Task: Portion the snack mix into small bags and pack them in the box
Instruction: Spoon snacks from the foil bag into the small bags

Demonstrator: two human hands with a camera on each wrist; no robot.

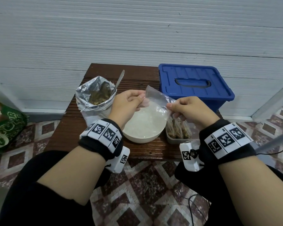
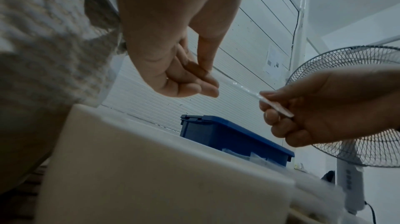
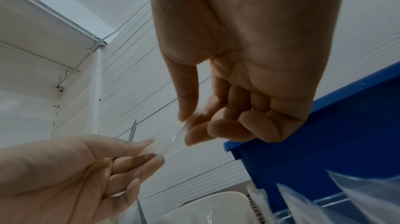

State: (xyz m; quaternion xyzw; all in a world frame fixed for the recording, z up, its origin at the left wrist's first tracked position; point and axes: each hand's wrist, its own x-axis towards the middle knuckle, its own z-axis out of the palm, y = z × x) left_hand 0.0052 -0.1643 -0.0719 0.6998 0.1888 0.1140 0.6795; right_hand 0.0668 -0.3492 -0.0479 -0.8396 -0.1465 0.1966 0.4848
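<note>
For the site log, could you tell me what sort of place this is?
Probably a room in a home, not a workshop: a low wooden table on patterned floor tiles, white panelled walls, and a standing fan.

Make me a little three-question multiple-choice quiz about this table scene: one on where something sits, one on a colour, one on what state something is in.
1. Where is the spoon?
A. in the foil bag of snack mix
B. on the box lid
C. in the white bowl

2. What colour is the box?
A. red
B. blue
C. green

3. What state is the clear small bag in?
A. full and sealed
B. lying in the box
C. empty, held up by both hands

Answers:
1 A: its handle sticks up out of the foil bag.
2 B: box and shut lid are blue.
3 C: the left hand and right hand pinch its edges above the white bowl, nothing inside.
</note>
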